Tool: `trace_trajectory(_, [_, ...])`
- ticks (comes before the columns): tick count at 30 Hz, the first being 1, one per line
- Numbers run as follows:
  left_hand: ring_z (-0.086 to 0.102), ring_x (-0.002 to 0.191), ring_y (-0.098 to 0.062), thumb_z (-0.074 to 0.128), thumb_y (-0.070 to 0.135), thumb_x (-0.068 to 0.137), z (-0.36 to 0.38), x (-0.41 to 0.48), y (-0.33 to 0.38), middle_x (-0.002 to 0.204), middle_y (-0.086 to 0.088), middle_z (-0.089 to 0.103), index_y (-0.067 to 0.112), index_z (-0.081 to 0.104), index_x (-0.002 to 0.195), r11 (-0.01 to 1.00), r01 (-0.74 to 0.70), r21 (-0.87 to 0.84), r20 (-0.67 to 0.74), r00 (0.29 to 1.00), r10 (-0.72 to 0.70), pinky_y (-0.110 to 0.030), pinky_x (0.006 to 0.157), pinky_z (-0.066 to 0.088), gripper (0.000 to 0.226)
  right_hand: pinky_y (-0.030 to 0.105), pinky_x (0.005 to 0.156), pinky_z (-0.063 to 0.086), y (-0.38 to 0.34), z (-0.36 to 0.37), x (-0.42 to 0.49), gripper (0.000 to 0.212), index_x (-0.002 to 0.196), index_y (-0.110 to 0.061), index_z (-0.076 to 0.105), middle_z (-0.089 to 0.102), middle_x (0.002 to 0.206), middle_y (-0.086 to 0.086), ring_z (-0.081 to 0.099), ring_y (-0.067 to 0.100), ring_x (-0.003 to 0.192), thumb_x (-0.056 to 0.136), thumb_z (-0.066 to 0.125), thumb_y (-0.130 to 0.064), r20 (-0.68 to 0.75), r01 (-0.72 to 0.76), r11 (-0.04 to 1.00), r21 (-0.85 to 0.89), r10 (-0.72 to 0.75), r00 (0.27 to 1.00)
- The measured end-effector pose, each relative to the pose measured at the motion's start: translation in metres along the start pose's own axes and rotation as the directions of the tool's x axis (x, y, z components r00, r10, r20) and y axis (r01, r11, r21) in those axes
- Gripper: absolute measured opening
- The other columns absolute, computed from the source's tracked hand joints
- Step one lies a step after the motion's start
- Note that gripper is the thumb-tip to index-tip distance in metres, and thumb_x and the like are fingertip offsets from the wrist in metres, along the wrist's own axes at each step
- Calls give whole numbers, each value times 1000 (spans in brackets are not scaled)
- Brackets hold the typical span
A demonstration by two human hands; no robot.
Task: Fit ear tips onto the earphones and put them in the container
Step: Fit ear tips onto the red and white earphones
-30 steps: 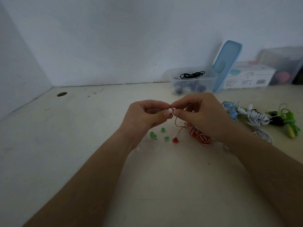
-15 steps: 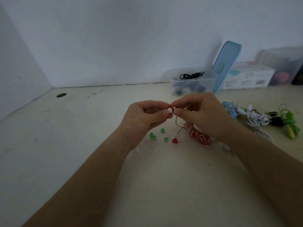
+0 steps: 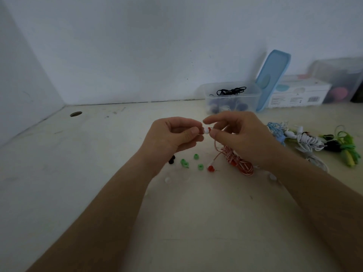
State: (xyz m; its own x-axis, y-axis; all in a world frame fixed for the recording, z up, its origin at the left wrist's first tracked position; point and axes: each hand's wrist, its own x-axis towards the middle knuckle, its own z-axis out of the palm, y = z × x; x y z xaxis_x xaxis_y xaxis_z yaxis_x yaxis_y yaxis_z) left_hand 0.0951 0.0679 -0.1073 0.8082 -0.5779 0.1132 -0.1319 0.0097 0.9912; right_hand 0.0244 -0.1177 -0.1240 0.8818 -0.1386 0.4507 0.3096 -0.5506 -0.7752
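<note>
My left hand (image 3: 174,136) pinches a white ear tip (image 3: 206,130) between thumb and fingers. My right hand (image 3: 241,138) pinches the red earbud (image 3: 210,129) that the tip sits against, its index finger lifted. The red-and-white cable bundle (image 3: 238,161) of these earphones lies below my right hand, and its second red earbud (image 3: 210,168) rests on the table. Several loose green ear tips (image 3: 184,163) lie below my left hand, with a black tip (image 3: 171,160) and white tips (image 3: 168,180) nearby. The clear container (image 3: 231,99) stands at the back and holds black earphones.
A blue lid (image 3: 272,79) leans against the container. A white box (image 3: 298,95) and another clear box (image 3: 339,79) stand at the back right. Blue, white, black and green coiled earphones (image 3: 310,141) lie at the right. A hole (image 3: 75,114) is at the back left.
My hands have eased slightly apart, so the white tip and red earbud show more between them. My right index finger has lifted off the earbud.
</note>
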Motion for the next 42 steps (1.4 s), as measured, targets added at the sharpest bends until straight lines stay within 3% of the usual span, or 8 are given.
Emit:
trace_trajectory(5, [66, 67, 1, 73, 18, 85, -33, 3, 2, 78, 12, 74, 26, 76, 88, 811, -47, 583, -180, 966, 185, -12, 63, 47, 9, 8, 56, 40, 2, 0, -2, 16, 93, -40, 73, 65, 73, -23, 57, 8, 61, 89, 66, -27, 46, -1, 969, -249, 13, 999])
trace_trajectory(8, [59, 71, 9, 74, 26, 85, -49, 1, -1, 84, 19, 70, 32, 76, 91, 612, 52, 789, -141, 985, 99, -7, 65, 37, 9, 7, 57, 37, 8, 4, -2, 13, 96, -41, 71, 65, 73, -22, 58, -1, 64, 88, 67, -30, -2, -57, 933, -357, 61, 998])
trace_trajectory(11, [57, 77, 6, 73, 28, 86, -52, -1, -3, 90, 17, 69, 31, 76, 94, 560, 69, 825, -84, 996, 0, -8, 66, 36, 8, 11, 64, 36, 12, 8, -1, 16, 104, -36, 73, 66, 82, -19, 56, -5, 69, 90, 66, -35, 4, -118, 889, -442, 134, 991])
trace_trajectory(18, [55, 69, 10, 73, 25, 85, -47, -1, 1, 81, 18, 67, 31, 75, 84, 541, -26, 841, 9, 999, 34, -7, 62, 35, 7, 27, 83, 44, 10, 12, 1, 27, 116, -31, 68, 61, 95, -14, 54, 6, 88, 92, 63, -43, 78, -105, 804, -585, 184, 980])
trace_trajectory(23, [54, 62, 16, 82, 28, 77, -34, -6, 8, 74, 15, 69, 29, 76, 79, 520, -113, 846, 174, 982, -69, -2, 55, 37, 6, 12, 66, 42, -5, 0, -2, 12, 90, -39, 72, 66, 84, -20, 57, 0, 72, 85, 70, -29, 143, 26, 899, -437, 42, 989])
trace_trajectory(28, [56, 61, 14, 85, 30, 74, -30, -5, 8, 76, 16, 69, 30, 77, 82, 459, -65, 886, 131, 985, -113, -3, 52, 36, 11, 22, 69, 49, -15, 1, -7, 19, 84, -39, 75, 67, 87, -17, 57, 7, 70, 73, 73, -24, 347, 72, 916, -395, 76, 935])
trace_trajectory(36, [64, 71, -2, 88, 31, 68, -28, -6, 7, 70, 14, 68, 27, 75, 74, 414, 4, 910, 44, 994, -104, -20, 65, 50, 14, 15, 70, 43, -7, 0, -4, 8, 84, -42, 74, 67, 88, -21, 60, -1, 81, 76, 78, -41, 399, 95, 882, -462, 111, 910])
trace_trajectory(42, [67, 72, -7, 88, 43, 65, -26, -5, 6, 72, 10, 70, 26, 73, 71, 379, 62, 923, -11, 991, -134, -31, 73, 59, 24, 14, 66, 43, -8, -1, -6, 7, 81, -38, 74, 68, 86, -20, 58, 0, 75, 77, 76, -33, 347, 68, 901, -428, 95, 933])
